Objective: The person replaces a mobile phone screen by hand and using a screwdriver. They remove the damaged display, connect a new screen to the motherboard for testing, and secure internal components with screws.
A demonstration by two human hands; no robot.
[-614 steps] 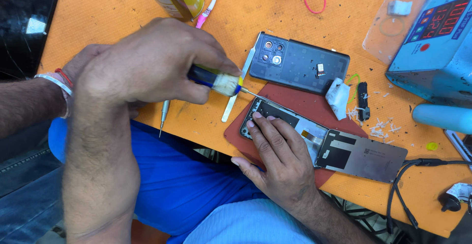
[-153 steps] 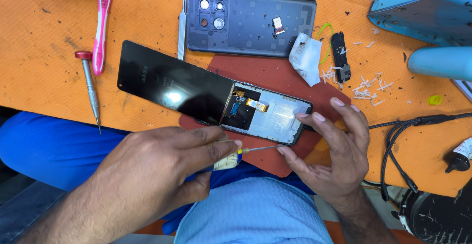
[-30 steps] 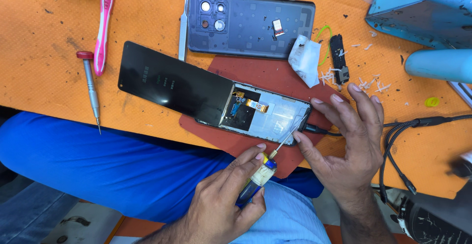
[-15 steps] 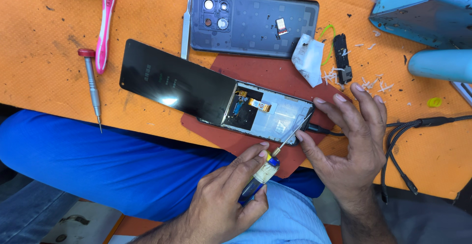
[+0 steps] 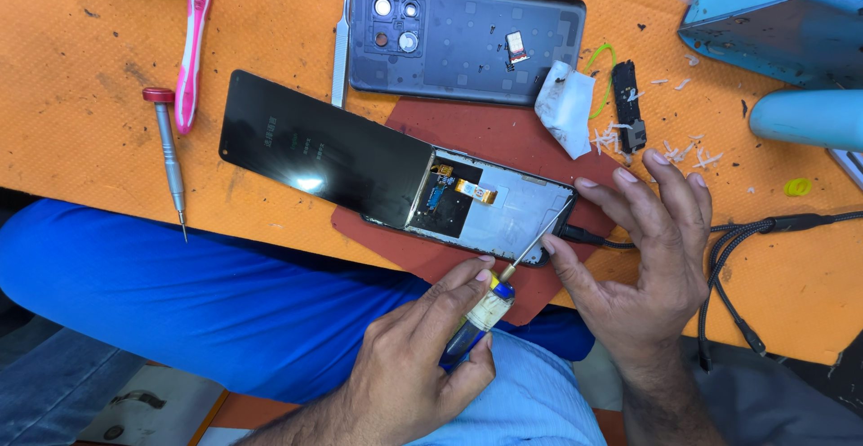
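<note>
Holding screwdriver (image 5: 485, 307) in left hand (image 5: 418, 365), right hand (image 5: 643, 257) steadying opened phone (image 5: 490, 208)

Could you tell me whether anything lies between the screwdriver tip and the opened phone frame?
Nothing visible does: the left hand holds the screwdriver with its tip at the phone frame. The right hand rests beside the frame's end.

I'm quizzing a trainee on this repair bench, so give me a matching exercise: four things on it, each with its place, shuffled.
Things:
1 toothbrush
2 back cover
3 cable
4 blue-handled screwdriver

Places:
A in the left hand
B plugged into the phone frame by the right hand
C far left, beside the red-capped screwdriver
D top centre of the mat

Pairs: 1-C, 2-D, 3-B, 4-A
</note>
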